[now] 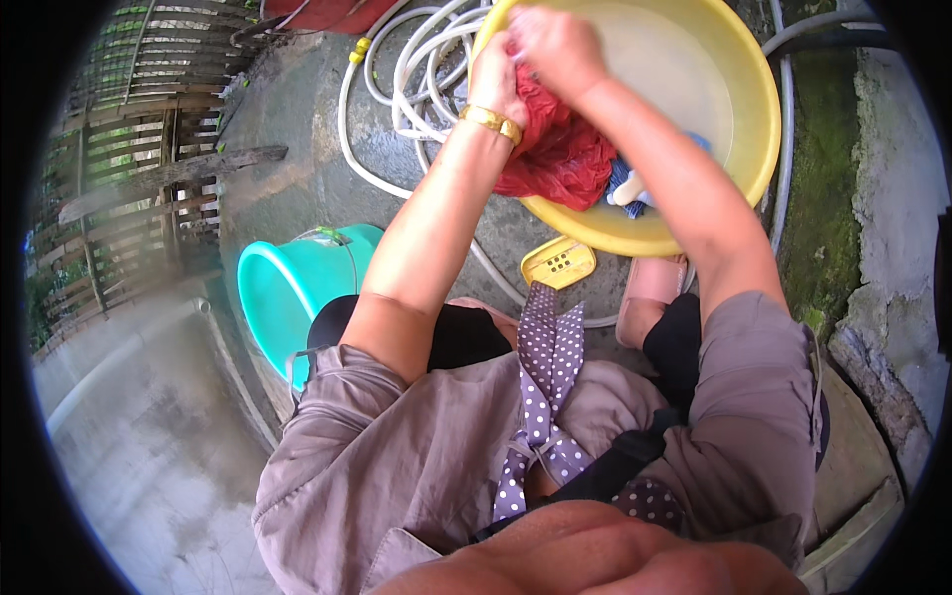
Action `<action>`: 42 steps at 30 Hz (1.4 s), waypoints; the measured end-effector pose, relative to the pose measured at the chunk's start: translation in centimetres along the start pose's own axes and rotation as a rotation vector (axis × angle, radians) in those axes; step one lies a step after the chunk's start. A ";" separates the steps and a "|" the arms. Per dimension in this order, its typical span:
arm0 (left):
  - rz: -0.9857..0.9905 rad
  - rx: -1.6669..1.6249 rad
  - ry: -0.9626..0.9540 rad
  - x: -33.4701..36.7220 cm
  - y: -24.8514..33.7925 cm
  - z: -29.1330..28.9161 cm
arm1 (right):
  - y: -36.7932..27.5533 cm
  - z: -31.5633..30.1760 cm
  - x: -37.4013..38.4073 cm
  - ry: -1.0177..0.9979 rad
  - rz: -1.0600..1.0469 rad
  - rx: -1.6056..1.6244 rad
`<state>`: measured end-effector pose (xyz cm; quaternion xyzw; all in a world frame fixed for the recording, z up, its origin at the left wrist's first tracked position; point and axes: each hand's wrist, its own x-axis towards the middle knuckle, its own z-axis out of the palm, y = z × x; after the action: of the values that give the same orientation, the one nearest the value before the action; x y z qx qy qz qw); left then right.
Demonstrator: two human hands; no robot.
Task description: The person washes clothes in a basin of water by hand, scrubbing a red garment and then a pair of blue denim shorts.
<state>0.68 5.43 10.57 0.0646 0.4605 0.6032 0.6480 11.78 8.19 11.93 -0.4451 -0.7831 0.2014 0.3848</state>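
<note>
A wet, crumpled red cloth (560,149) hangs over the near left rim of a large yellow basin (674,234). My left hand (498,79), below a gold-coloured bracelet, is closed on its upper end. Right against it, my right hand (557,48) is a closed fist on the same bunched cloth, smeared by motion. Cloudy water (684,69) fills the basin's bottom. Under my right forearm, inside the near rim, lie a pale handle-like piece (627,188) and something blue, partly hidden by the arm and the red cloth.
A coiled white hose (407,99) lies left of the basin. A turquoise bucket (263,288) lies tipped by my left knee. A yellow soap dish (558,262) with holes rests between my feet. A mossy wall edge (828,198) runs along the right, a slatted fence (149,149) along the left.
</note>
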 end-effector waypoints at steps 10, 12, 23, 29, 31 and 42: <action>-0.243 0.100 -0.476 1.4 6.3 -0.6 | 2.5 -2.7 2.3 -0.316 0.553 0.764; -0.099 0.574 -0.493 -0.1 5.0 1.6 | 7.6 -4.8 2.7 -0.162 0.589 0.865; -0.277 -0.208 -0.763 4.1 2.3 -4.8 | -7.1 -0.4 -2.4 0.063 -0.219 0.129; 0.101 0.231 0.016 -1.5 -3.6 1.9 | 1.8 -0.1 -0.9 -0.074 0.003 -0.216; 0.020 -0.027 -0.041 -2.2 -2.5 0.5 | -0.5 0.6 -2.2 -0.031 -0.126 -0.126; 0.399 0.517 -0.029 2.2 -5.8 -0.1 | 1.5 0.1 -3.4 -0.011 -0.173 -0.159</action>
<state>4.48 5.69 5.71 0.3243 0.5674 0.5805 0.4857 13.54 6.03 9.43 -0.4039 -0.8342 0.1074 0.3598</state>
